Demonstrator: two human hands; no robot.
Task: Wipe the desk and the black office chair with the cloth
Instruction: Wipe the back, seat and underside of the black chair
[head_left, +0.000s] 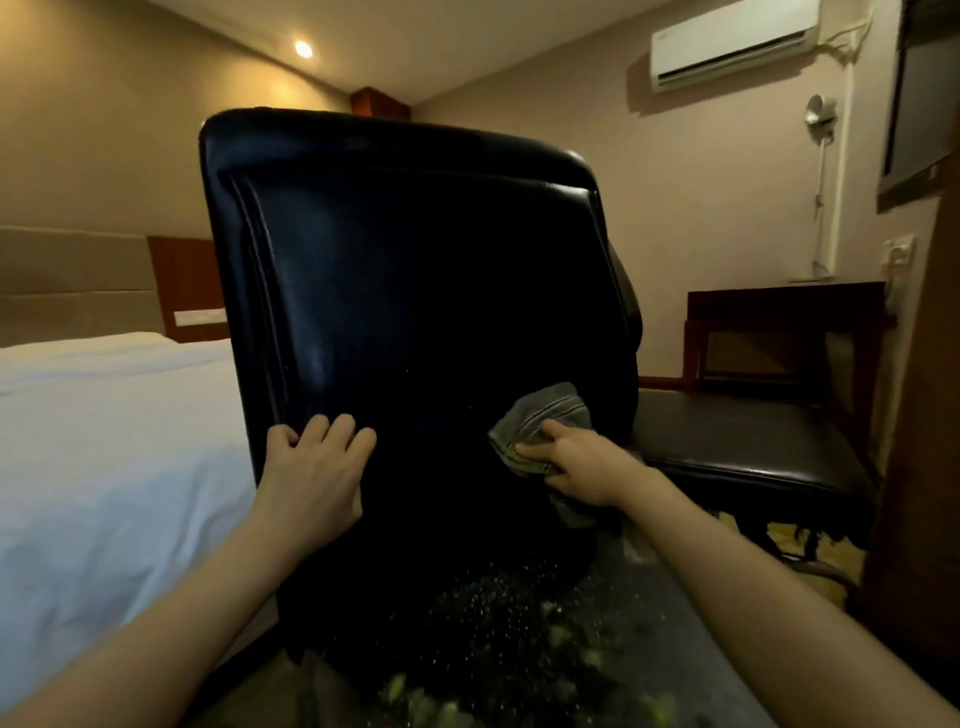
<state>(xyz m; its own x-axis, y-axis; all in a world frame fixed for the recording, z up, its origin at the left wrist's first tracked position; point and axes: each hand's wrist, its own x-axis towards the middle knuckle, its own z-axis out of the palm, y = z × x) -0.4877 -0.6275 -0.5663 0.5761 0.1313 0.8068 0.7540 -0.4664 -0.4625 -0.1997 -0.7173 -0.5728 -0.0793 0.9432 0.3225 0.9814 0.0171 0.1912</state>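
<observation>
The black office chair (415, 270) fills the middle of the view, its glossy leather backrest turned toward me. My left hand (311, 467) rests on the lower left of the backrest, thumb hooked round its left edge and fingers lying on the leather. My right hand (576, 462) grips a crumpled grey cloth (540, 421) and presses it against the lower right of the backrest. A dark wooden desk (779, 301) stands against the far right wall.
A bed with white sheets (104, 441) lies close on the left. A second black padded seat (753, 447) stands right of the chair, in front of the desk. A dark panel (919, 467) rises at the right edge. Patterned carpet (519, 675) shows below.
</observation>
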